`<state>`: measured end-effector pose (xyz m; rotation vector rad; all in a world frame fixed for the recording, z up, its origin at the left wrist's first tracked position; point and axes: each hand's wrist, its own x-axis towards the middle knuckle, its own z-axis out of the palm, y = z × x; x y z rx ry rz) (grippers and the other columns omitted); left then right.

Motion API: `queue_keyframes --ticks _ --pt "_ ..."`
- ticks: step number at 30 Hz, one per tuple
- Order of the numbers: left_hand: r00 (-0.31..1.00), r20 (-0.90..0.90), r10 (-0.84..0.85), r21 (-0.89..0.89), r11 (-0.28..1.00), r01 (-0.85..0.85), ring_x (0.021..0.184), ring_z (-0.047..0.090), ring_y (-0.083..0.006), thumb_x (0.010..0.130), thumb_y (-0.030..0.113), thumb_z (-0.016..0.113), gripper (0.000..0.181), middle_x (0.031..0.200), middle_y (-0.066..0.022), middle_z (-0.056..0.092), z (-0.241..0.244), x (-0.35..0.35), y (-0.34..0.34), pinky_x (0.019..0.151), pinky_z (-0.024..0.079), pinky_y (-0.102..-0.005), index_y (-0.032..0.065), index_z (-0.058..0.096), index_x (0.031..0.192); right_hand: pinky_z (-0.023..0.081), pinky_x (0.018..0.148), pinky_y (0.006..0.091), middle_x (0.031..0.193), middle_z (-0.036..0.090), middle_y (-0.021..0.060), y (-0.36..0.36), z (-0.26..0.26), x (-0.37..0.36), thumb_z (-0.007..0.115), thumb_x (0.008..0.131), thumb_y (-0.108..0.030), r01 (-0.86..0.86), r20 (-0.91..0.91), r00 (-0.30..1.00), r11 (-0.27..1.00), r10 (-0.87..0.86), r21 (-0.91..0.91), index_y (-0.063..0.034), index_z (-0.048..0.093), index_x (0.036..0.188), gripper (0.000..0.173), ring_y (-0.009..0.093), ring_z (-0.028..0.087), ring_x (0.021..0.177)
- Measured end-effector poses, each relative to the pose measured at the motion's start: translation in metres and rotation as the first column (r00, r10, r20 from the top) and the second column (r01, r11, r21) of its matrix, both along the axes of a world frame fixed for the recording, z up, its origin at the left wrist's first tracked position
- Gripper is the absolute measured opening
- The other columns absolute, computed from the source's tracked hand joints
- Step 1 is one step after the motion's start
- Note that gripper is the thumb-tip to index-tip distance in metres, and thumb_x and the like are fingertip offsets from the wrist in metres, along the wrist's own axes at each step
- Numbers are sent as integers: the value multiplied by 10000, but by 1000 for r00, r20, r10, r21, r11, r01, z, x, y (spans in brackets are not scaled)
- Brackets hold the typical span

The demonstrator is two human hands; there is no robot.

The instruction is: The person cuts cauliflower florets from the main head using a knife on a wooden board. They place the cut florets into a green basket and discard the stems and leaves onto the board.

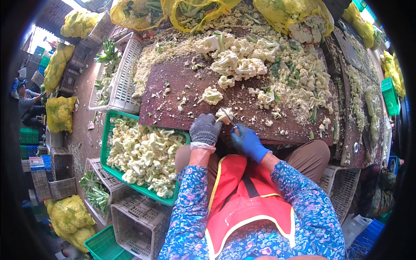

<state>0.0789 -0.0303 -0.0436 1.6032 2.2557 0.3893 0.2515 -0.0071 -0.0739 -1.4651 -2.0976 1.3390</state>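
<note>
At the near edge of a dark reddish wooden table (pixel 175 81), my left hand (pixel 205 129) in a grey knit glove grips a small cauliflower piece (pixel 225 115). My right hand (pixel 247 141), in a blue glove, is closed around a knife handle (pixel 236 130). The thin knife blade (pixel 226 114) lies against that cauliflower piece. Just beyond sits a loose floret (pixel 212 96). Farther back is a pile of larger cauliflower chunks (pixel 239 60). A green plastic crate (pixel 104 143) full of cut florets (pixel 146 156) stands to the left of my left hand.
Trimmings and crumbs (pixel 302 74) cover the table's right side. Yellow mesh sacks (pixel 292 16) rest along the far edge. A white crate (pixel 125 78) with leaves stands left, and an upturned grey crate (pixel 139 221) lies lower left. Another person (pixel 27 104) sits at far left.
</note>
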Motion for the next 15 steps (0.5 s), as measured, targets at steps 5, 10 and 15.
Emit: queue_keyframes --ticks 5,10,15 --pt "1000 10 -28 71 997 27 939 593 -368 773 288 680 287 960 -190 618 5 10 7 824 476 -456 54 640 933 479 710 553 859 644 261 4 -18 8 520 863 -312 -67 94 993 997 70 -37 -64 528 1000 283 470 617 833" --pt "985 63 -163 187 971 149 1123 563 -371 770 124 635 567 1412 -186 458 4 21 11 943 473 -445 197 546 1325 479 699 562 848 641 267 -10 9 42 518 879 -324 -98 135 984 985 118 -142 -68 519 1014 289 465 624 821" --pt "934 -111 -339 13 939 343 1017 612 -348 783 118 594 522 1393 -153 490 12 37 23 865 513 -466 247 576 1288 489 687 557 802 640 268 -8 16 97 513 908 -327 -80 189 979 996 71 40 -94 529 1014 257 463 625 800"
